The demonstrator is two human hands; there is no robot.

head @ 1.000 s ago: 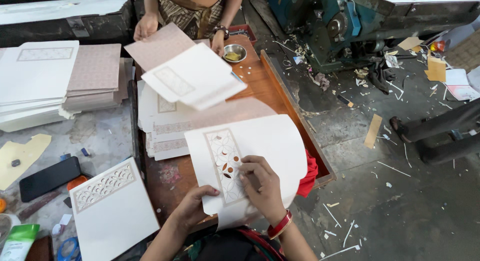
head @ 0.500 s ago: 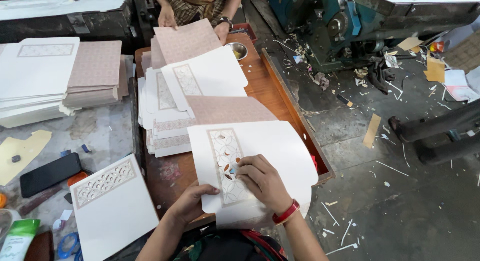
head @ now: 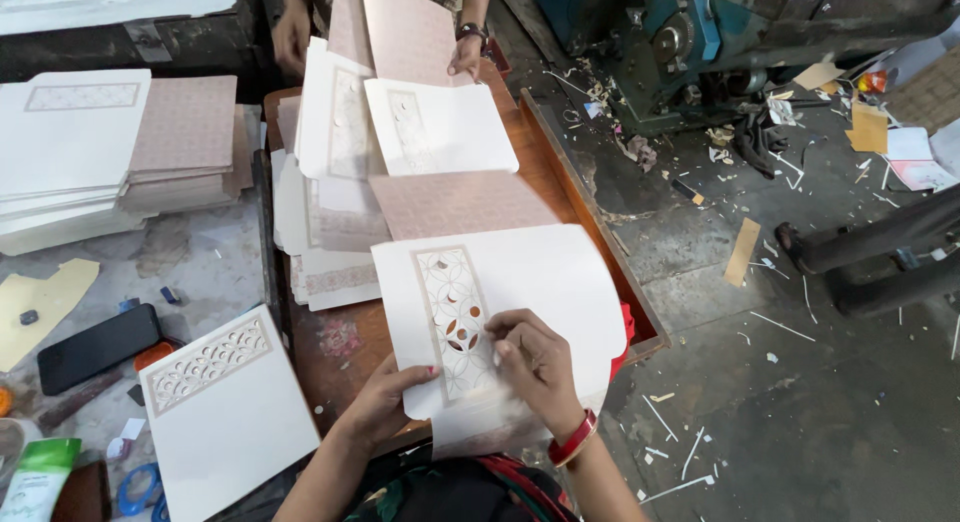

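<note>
Nearest the camera, my left hand [head: 385, 402] pinches the lower left edge of a white card [head: 520, 302], thumb on top and fingers underneath. My right hand [head: 535, 367] rests on the card's face with its fingers curled, the fingertips [head: 497, 344] pressing at the die-cut panel [head: 452, 322]; I read this as picking at the cut-outs, and the hand grips nothing else.

Change since one second ago: the card has come down from a raised curl and now lies flatter across the wooden tray [head: 600, 272], held at its near end. The right hand has moved slightly lower along the panel. I judge that the loose pieces in the upper part of the panel are dealt with and that work continues toward the lower part.

Condition of the card: white, large, with rounded far corners. The panel is a narrow upright strip of interlaced circles bordered in tan. Several leaf-shaped openings near the fingertips show the brown wood through them; the rest reads as pale lines.

Left of the tray, a finished-looking card [head: 225, 412] lies on the grey bench beside a black phone [head: 98, 347].

Farther off, stacked cards [head: 330, 232] fill the tray. At the far end, another person's hand [head: 467, 54] holds pink and white sheets [head: 405, 32] upright.
</note>
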